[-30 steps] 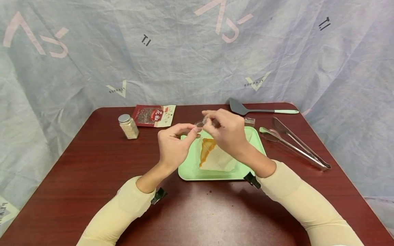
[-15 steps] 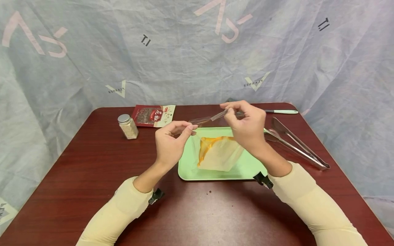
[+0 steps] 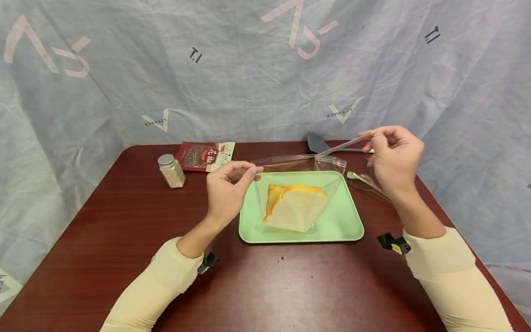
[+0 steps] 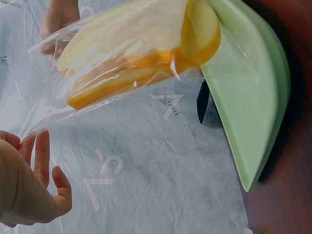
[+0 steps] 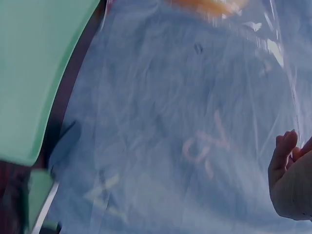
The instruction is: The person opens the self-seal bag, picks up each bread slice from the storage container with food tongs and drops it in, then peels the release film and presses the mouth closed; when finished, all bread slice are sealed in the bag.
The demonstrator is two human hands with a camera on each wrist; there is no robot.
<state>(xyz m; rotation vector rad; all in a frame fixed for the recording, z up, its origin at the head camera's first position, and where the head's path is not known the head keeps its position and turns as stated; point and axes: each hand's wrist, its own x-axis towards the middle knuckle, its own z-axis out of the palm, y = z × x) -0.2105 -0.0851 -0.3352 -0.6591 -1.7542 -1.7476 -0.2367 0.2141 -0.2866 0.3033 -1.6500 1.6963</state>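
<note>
Slices of bread (image 3: pixel 296 207) with orange-brown crust lie inside a clear plastic bag (image 3: pixel 333 164) on a light green tray (image 3: pixel 346 226). At the bag's upper left corner, my left hand (image 3: pixel 227 191) pinches the film between thumb and fingers. My right hand (image 3: pixel 398 161), raised at the right, pinches the end of a narrow clear plastic strip (image 3: pixel 344 146) that stretches down to the bag's top edge. The left wrist view shows the bread (image 4: pixel 131 63) tilted in the film, close above the tray. Motion blurs the right wrist view.
A jar with a silver lid (image 3: pixel 172 171) and a red seasoning packet (image 3: pixel 203 156) stand at the back left. Behind the tray lies a grey spatula (image 3: pixel 317 143). Metal tongs (image 3: pixel 369 182) lie right of the tray, partly hidden by my right hand.
My right hand has moved away from the left hand, rightward and up, drawing the clear strip along the bag's top edge. The left hand has shifted slightly left, still pinching the bag's corner.
</note>
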